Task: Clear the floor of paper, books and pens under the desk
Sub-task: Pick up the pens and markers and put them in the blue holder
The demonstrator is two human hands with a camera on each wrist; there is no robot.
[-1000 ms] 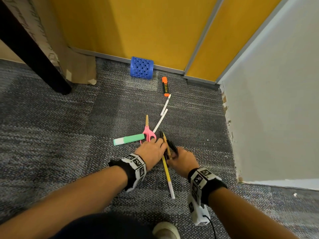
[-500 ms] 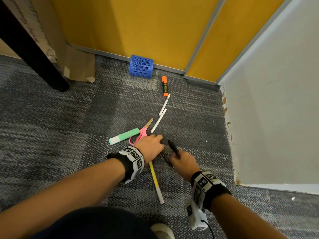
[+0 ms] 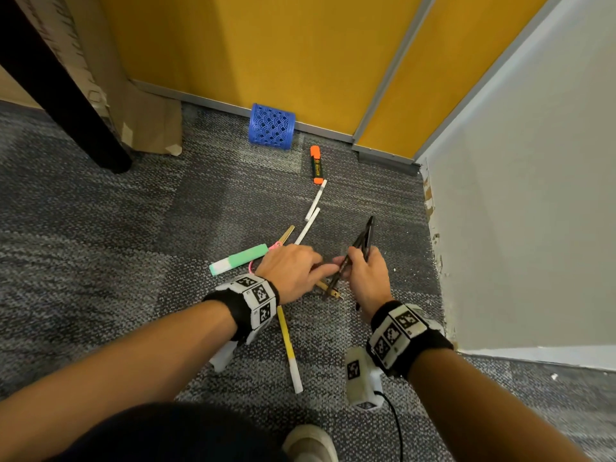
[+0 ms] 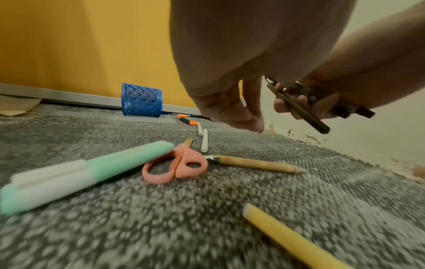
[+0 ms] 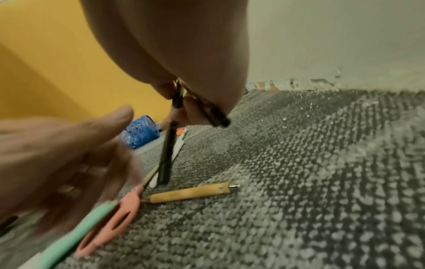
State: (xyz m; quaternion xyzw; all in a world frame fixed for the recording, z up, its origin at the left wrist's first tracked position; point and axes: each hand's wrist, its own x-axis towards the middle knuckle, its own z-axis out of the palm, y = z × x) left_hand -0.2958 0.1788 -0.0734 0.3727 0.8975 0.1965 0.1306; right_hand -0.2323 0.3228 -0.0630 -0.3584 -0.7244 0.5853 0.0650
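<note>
My right hand [image 3: 361, 273] grips a few dark pens [image 3: 364, 240] and holds them lifted off the grey carpet; the right wrist view shows the dark pens [image 5: 169, 151] hanging from the fingers. My left hand [image 3: 300, 270] hovers beside it, fingers loose and holding nothing. On the carpet lie a brown pen [image 4: 255, 163], a yellow pen [image 3: 288, 348], a green highlighter [image 3: 240, 260], pink scissors [image 4: 181, 167], two white pens [image 3: 315, 201] and an orange highlighter [image 3: 316, 165]. A blue mesh pen holder [image 3: 271, 126] lies on its side by the yellow wall.
A black desk leg [image 3: 66, 95] and brown cardboard [image 3: 150, 121] stand at the back left. A white wall [image 3: 533, 195] with a chipped base closes the right side. My shoe [image 3: 310, 441] is at the bottom edge.
My right hand has lifted the dark pens off the carpet and tilted them upward. The left hand has moved right, off the yellow pen, which has shifted left.
</note>
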